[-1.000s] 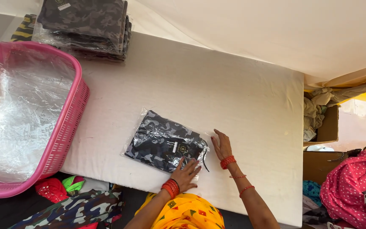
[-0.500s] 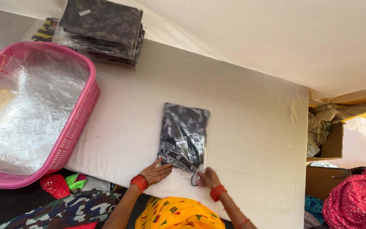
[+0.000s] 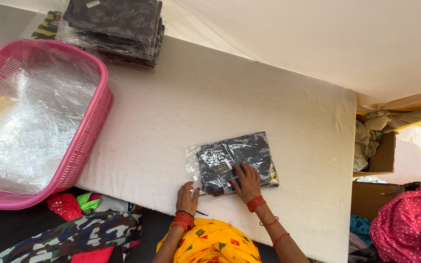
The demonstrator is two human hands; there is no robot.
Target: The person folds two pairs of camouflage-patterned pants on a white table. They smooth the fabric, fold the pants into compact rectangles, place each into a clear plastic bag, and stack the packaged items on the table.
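Lower centre, the camouflage garment sits bagged on the counter; right hand flat on it, left hand spread at the bag's unsealed mouth.

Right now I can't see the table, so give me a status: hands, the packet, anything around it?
Left hand flat on packet's open end. Right hand pressing on bagged camouflage garment. Pink basket sits left, stack of bagged garments at far edge, both apart.

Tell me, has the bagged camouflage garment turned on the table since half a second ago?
Yes. The bagged camouflage garment has turned from lengthwise to crosswise against the table's near edge.
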